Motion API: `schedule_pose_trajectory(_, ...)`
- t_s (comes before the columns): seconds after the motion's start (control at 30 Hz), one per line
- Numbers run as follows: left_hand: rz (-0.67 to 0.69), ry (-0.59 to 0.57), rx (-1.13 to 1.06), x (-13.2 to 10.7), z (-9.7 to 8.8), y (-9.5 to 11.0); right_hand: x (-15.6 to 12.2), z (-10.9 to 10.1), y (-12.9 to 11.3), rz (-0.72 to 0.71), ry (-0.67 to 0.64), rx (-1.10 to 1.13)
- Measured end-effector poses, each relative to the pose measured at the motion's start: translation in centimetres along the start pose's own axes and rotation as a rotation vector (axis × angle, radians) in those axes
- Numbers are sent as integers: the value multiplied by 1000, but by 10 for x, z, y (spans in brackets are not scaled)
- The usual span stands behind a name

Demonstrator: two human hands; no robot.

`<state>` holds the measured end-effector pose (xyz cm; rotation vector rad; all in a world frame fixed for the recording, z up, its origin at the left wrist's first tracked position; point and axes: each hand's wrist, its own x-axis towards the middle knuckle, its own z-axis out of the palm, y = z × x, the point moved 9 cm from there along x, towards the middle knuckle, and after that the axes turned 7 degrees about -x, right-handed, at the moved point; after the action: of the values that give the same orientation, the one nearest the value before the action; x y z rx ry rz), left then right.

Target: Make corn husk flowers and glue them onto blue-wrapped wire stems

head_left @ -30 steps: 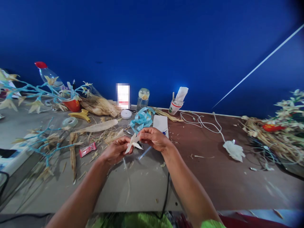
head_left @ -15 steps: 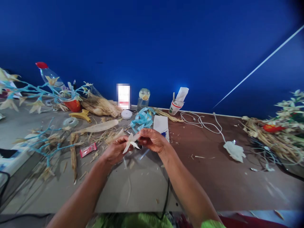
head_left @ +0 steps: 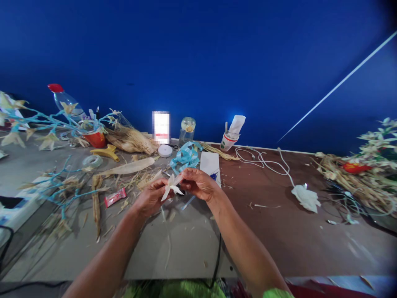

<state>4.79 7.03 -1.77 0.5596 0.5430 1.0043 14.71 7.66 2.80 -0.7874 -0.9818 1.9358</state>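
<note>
A small pale flower with pointed petals, apparently of dried husk (head_left: pixel 171 187), is held between my two hands above the table. My left hand (head_left: pixel 151 196) pinches it from the left side. My right hand (head_left: pixel 198 185) grips a petal on its right with thumb and fingertips. Part of the flower's base is hidden by the fingers. Just behind the hands lies a loose heap of light blue ribbon (head_left: pixel 187 156). A white sheet of paper (head_left: pixel 209 162) lies beyond the right hand, and husk scraps (head_left: pixel 141 178) are scattered beyond the left.
Blue-stemmed flower branches (head_left: pixel 63 194) and a red cup (head_left: pixel 95 138) are at left, near a yellow tool (head_left: pixel 108 152) and a pink wrapper (head_left: pixel 115 197). A lidded jar (head_left: pixel 187 130) and white cup (head_left: pixel 228 141) stand by the wall. White cable (head_left: pixel 281 167) and dried stalks (head_left: pixel 338 178) lie right.
The view has shifted very slightly. Both hands stay on the flower in nearly the same place, with its petals turned only a little.
</note>
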Motion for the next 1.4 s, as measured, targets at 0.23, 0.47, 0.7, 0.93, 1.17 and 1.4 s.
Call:
schedule_pose_trajectory(0.23,33,0,-51,-1,4,4,4,-2,5,10,15,75)
schedule_pose_trajectory(0.47,85,-57,-63,-1,9,10,9,-24,15,61,173,186)
schedule_pose_trajectory(0.7,137,10,-141,4,-3,13,9,-26,10,50,233,85)
schedule_pose_trajectory(0.93,193,75,-140,3,-6,20,-5,-34,-16,-42,307,-289)
schedule_pose_trajectory(1.17,266,65,-153,-2,1,35,-19,-43,-30,-164,415,-1147)
schedule_pose_trajectory(1.4,334,9,-119,-4,1,42,-2,-21,-17,-159,406,-1662)
